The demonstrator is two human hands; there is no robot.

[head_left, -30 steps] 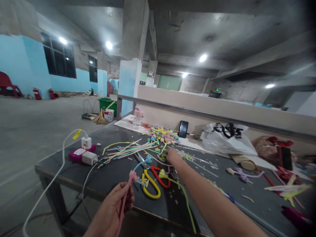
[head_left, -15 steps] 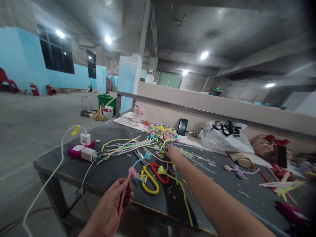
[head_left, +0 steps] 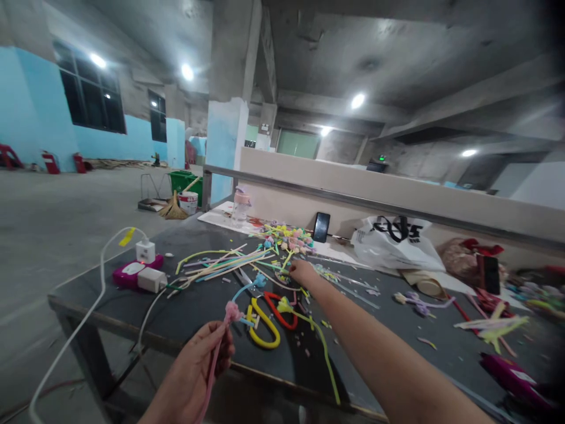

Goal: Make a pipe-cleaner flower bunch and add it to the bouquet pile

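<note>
Pink fuzzy wire [head_left: 216, 353] is pinched upright in the left hand [head_left: 194, 371] at six o'clock, off the table's [head_left: 185, 312] near edge. The right hand [head_left: 302, 272] is stretched to twelve o'clock, fingers curled down into the pile of coloured sticks [head_left: 229, 262]; its grasp cannot be told. Neighbouring sticks may be dragged out, or the scissors [head_left: 269, 315] below the forearm brushed off.

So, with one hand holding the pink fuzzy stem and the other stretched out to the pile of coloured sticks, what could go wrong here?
1. The right hand reaches over the red and yellow scissors, so the forearm might brush them or the loose yellow-green stem beside them.
2. The left hand pinches the pink fuzzy stem beyond the dark table edge; if it slips, it probably falls to the floor.
</note>
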